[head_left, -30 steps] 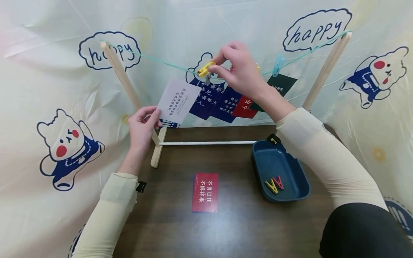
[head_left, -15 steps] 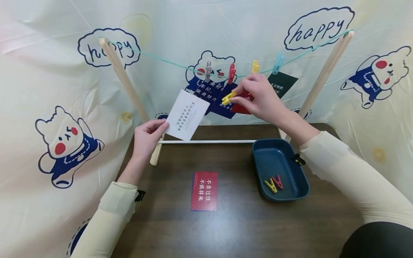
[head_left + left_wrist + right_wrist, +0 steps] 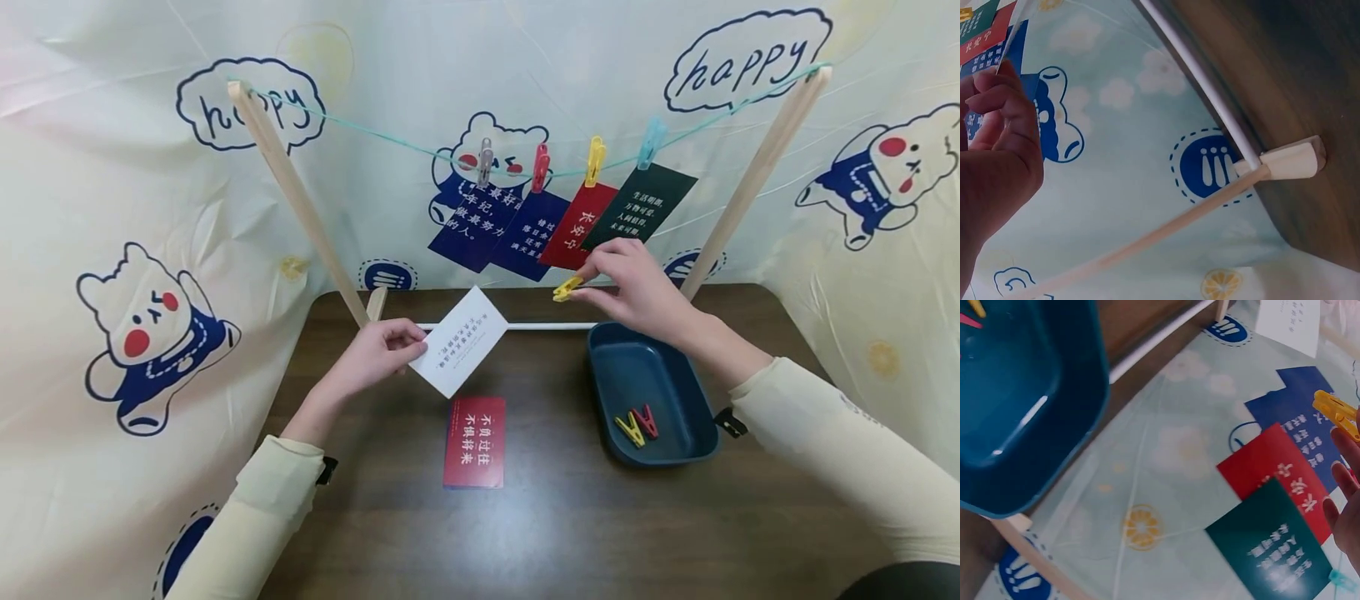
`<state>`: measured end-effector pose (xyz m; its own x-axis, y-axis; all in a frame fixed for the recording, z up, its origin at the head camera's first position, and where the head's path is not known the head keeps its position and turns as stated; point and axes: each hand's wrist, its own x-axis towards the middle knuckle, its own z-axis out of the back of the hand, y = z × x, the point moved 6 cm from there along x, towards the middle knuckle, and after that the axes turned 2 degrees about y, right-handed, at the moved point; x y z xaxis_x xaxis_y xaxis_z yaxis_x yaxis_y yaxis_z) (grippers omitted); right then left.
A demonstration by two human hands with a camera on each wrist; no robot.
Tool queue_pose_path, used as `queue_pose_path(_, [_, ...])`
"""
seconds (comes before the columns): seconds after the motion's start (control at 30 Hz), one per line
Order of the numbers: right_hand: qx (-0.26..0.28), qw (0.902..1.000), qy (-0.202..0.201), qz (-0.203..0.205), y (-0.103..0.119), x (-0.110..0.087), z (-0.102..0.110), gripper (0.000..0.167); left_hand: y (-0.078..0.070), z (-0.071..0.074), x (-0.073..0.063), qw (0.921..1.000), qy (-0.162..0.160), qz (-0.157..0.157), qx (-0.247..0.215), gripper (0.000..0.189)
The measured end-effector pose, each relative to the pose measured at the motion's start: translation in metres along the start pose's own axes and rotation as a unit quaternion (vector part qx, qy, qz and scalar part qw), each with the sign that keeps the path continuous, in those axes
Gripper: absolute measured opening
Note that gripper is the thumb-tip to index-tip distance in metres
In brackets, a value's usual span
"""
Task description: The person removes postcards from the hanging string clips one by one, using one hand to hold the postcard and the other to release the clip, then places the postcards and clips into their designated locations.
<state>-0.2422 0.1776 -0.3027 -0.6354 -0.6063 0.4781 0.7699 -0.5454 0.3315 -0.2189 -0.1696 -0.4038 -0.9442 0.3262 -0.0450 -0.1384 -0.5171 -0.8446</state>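
Observation:
My left hand (image 3: 378, 357) pinches a white card (image 3: 463, 342) by its left corner, tilted above the table. Between thumb and fingertips my right hand (image 3: 637, 287) holds a yellow clothespin (image 3: 567, 288), in front of the hanging cards. On the green string (image 3: 375, 133) hang two blue cards (image 3: 474, 229), a red card (image 3: 577, 227) and a dark green card (image 3: 645, 204). They are clipped by a grey clothespin (image 3: 485, 162), a red clothespin (image 3: 541, 167), another yellow clothespin (image 3: 595, 161) and a light blue clothespin (image 3: 651, 142). The right wrist view shows the held yellow clothespin (image 3: 1335, 411) near the fingertips.
A red card (image 3: 475, 442) lies on the table (image 3: 555, 533) over a blue edge. At right stands a dark blue tray (image 3: 675, 446) with a yellow and a pink clothespin (image 3: 646, 422) inside. Wooden posts (image 3: 300, 200) carry the string, joined low by a white rod (image 3: 551, 326).
Both hands have come down and away from the string, the left with the white card, the right with the yellow clothespin. The white card has tilted further. The hanging cards are more fully visible.

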Motion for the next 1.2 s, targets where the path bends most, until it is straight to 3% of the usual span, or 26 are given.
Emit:
queue_pose_path(0.17, [-0.003,0.9998,0.008,-0.02,-0.012,-0.015,-0.002,0.023,0.01,-0.013,-0.001,0.9982,0.055,0.025,0.003,0.011])
queue_pose_path(0.37, [-0.004,0.9986,0.024,-0.048,-0.024,-0.032,-0.007,0.023,0.032,-0.038,-0.003,0.9899,0.112,0.087,0.006,0.007])
queue_pose_path(0.6, [-0.001,0.9957,0.06,-0.071,-0.038,-0.05,-0.022,0.022,0.049,-0.064,-0.012,0.9821,0.139,0.127,-0.005,0.004])
queue_pose_path(0.8, [0.003,0.9891,0.102,-0.106,-0.051,-0.066,-0.038,0.024,0.06,-0.08,-0.02,0.9733,0.159,0.163,0.03,0.011])
queue_pose_path(0.97, [-0.003,0.9796,0.149,-0.135,-0.063,-0.081,-0.053,0.024,0.067,-0.086,-0.023,0.9677,0.17,0.17,0.074,0.025])
queue_pose_path(1.2, [-0.021,0.9642,0.227,-0.135,-0.067,-0.1,-0.072,0.016,0.071,-0.093,-0.028,0.9632,0.194,0.159,0.096,0.029])
